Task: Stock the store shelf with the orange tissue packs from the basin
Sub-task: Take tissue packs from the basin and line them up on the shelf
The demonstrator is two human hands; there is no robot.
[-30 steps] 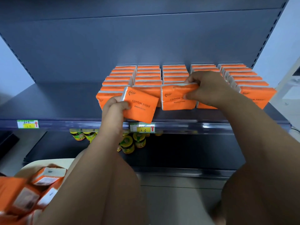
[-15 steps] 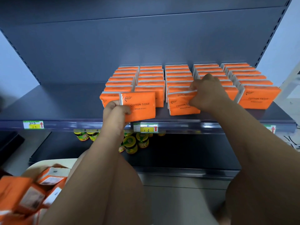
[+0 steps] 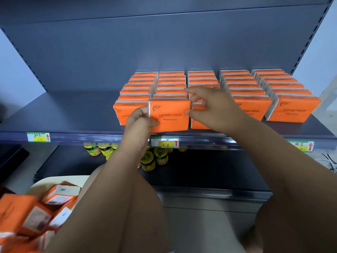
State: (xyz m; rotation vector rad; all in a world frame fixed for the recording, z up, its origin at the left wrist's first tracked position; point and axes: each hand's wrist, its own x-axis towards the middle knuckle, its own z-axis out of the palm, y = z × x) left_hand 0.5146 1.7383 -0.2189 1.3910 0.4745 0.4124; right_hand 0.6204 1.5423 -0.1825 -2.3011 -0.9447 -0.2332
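Several rows of orange tissue packs [image 3: 242, 84] stand on the dark shelf [image 3: 73, 115], running front to back. My left hand [image 3: 140, 123] grips one orange pack [image 3: 169, 115] by its lower left corner and holds it upright at the front of the second row from the left. My right hand [image 3: 211, 106] is beside it with fingers spread loosely, thumb and forefinger at the pack's right edge. It partly covers the front pack of the third row [image 3: 197, 123]. More orange packs [image 3: 32, 216] lie in the cream basin [image 3: 54, 179] at the lower left.
The left part of the shelf holds no packs. Price tags [image 3: 165, 142] hang on the shelf's front rail. Small jars with yellow-green labels [image 3: 147, 161] stand on the lower shelf below. My knees fill the bottom of the view.
My left hand has brought its pack upright and against the front of the second row. My right hand has let go of the third-row pack and moved left to the held pack's edge.
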